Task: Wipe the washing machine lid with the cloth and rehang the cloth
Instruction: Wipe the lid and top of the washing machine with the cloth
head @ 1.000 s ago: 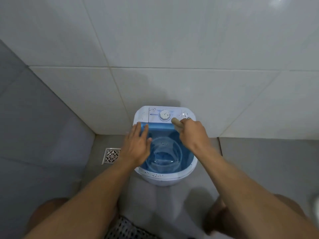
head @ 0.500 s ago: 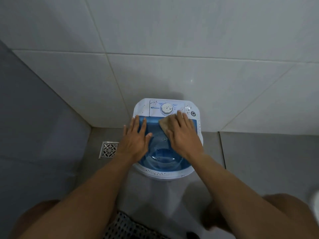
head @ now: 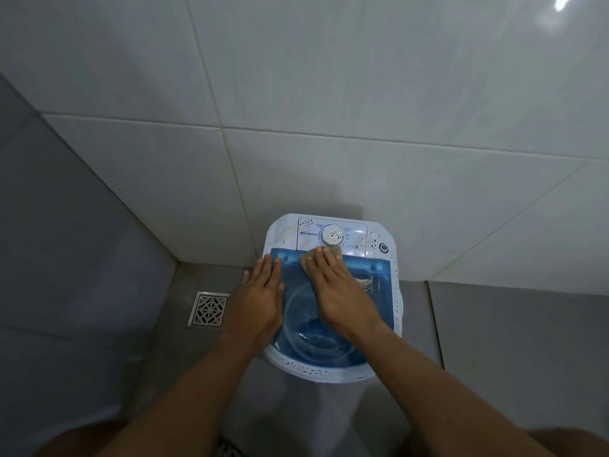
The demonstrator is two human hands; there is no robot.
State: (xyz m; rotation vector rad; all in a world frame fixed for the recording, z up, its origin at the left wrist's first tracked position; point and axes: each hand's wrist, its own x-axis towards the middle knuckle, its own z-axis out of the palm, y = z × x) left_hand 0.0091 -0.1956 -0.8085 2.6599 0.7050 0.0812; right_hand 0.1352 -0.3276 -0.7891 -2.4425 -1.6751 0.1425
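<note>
A small white washing machine (head: 333, 371) stands against the tiled wall, topped by a see-through blue lid (head: 375, 282). My right hand (head: 333, 291) lies flat on the lid's far middle, pressing a tan cloth (head: 304, 258) under its fingers; a frayed end of the cloth (head: 365, 282) shows to the right of the hand. My left hand (head: 260, 301) rests flat with spread fingers on the lid's left edge, holding nothing. The white control panel with its dial (head: 332, 235) is just beyond my right fingertips.
White wall tiles (head: 329, 94) rise right behind the machine. A grey wall (head: 66, 242) closes the left side. A metal floor drain (head: 209, 309) sits on the grey floor left of the machine. My knees show at the bottom corners.
My right hand came down from the control panel onto the lid, flattened the cloth there and slid it a little left. My left hand has stayed on the lid's left edge.
</note>
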